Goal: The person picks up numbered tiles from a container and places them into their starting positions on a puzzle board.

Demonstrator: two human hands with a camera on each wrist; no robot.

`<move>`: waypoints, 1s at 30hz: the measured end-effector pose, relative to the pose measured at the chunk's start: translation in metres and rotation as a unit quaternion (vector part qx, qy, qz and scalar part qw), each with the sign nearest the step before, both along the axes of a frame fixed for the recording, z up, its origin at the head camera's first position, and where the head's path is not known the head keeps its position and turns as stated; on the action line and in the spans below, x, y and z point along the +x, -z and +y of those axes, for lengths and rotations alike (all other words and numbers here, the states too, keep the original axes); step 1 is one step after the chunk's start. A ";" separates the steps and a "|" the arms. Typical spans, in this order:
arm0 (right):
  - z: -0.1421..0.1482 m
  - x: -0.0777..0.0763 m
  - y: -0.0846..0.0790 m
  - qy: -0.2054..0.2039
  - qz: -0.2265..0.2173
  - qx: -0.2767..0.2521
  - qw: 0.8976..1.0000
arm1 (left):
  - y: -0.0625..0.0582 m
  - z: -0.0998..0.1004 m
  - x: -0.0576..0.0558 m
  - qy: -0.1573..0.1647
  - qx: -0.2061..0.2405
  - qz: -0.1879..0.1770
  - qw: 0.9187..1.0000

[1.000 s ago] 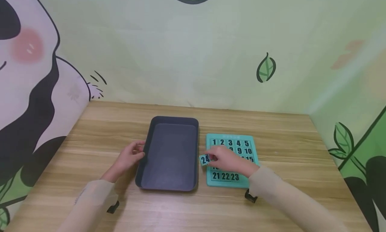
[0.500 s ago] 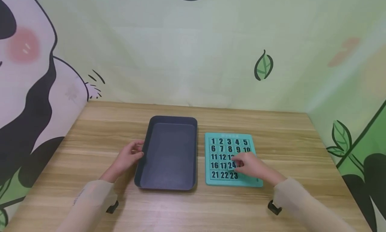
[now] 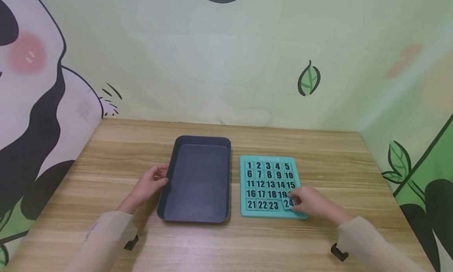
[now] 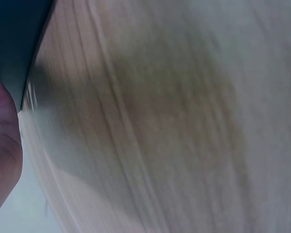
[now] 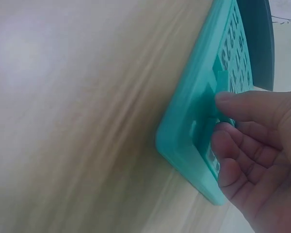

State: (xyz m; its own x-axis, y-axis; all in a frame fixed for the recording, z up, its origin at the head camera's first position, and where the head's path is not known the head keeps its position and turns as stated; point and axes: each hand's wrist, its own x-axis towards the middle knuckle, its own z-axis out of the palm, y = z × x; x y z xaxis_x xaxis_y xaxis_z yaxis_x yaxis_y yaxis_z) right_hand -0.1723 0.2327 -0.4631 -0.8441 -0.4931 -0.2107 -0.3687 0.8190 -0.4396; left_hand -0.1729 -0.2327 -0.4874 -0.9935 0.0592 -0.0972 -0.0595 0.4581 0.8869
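In the head view, a turquoise number board (image 3: 267, 214) lies on the table with rows of numbered tiles in its frame. My right hand (image 3: 308, 201) pinches the 24 tile (image 3: 288, 203) between thumb and fingers, over the bottom row just right of 23. Seen from the right wrist, this tile (image 5: 223, 80) stands tilted above the slots, with bare recess near it. My left hand (image 3: 150, 184) touches the left side of a dark grey rectangular tray (image 3: 194, 221), fingers relaxed. Its thumb (image 4: 4, 114) lies against the tray wall in the left wrist view.
The tray stands just left of the board, a narrow strip of wooden table (image 3: 235, 177) between them. Behind the table rises a pale green wall cloth (image 3: 226, 67) printed with leaves and a panda.
My right hand has carried the 24 tile rightward, from beside the board's left edge across it to the lower right slots. The left hand and tray have kept their places.
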 end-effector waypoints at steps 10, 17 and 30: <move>-0.004 0.005 0.006 0.037 -0.029 0.015 0.999 | 0.001 -0.001 0.000 0.000 -0.003 -0.005 1.000; -0.010 0.006 0.005 0.051 -0.023 0.016 0.998 | 0.000 0.000 0.001 -0.001 -0.002 -0.004 1.000; -0.012 0.007 0.005 0.032 -0.027 -0.006 0.999 | -0.001 0.000 0.002 0.003 -0.001 -0.006 1.000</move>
State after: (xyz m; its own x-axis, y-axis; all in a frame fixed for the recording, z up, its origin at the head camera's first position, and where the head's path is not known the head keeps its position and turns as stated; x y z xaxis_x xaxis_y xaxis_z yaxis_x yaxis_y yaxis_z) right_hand -0.1650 0.2203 -0.4685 -0.8612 -0.4420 -0.2511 -0.2919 0.8343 -0.4677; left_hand -0.1712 -0.2329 -0.4861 -0.9919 0.0654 -0.1087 -0.0667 0.4601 0.8854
